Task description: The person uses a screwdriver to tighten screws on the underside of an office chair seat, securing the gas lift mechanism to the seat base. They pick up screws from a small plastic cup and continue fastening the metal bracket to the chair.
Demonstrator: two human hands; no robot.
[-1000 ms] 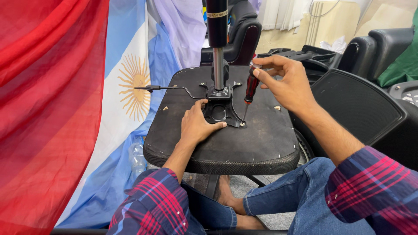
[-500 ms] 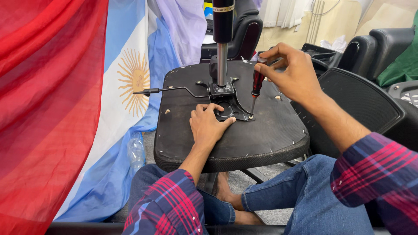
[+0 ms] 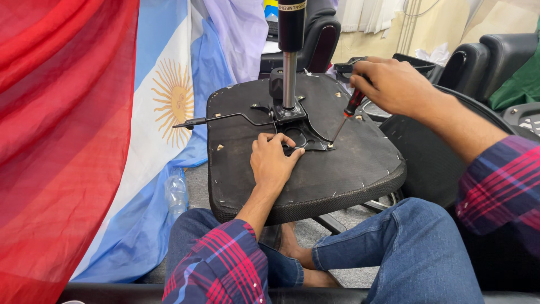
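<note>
One head-worn view only, so nothing is shared with another. It looks down and forward from above the person's lap, close in, onto the upturned seat (image 3: 315, 163) that fills the middle. The seat's near edge lies just past the knees; its far edge meets other chairs (image 3: 495, 62).

Chair repair workshop: office chairs (image 3: 495, 62) around.

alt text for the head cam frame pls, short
A person's right hand holds a red-handled screwdriver with its tip at the black metal bracket on the underside of an upturned office chair seat, while the left hand rests flat on the bracket. A gas-lift column rises from the bracket, and red and blue-white flags hang at left.
</note>
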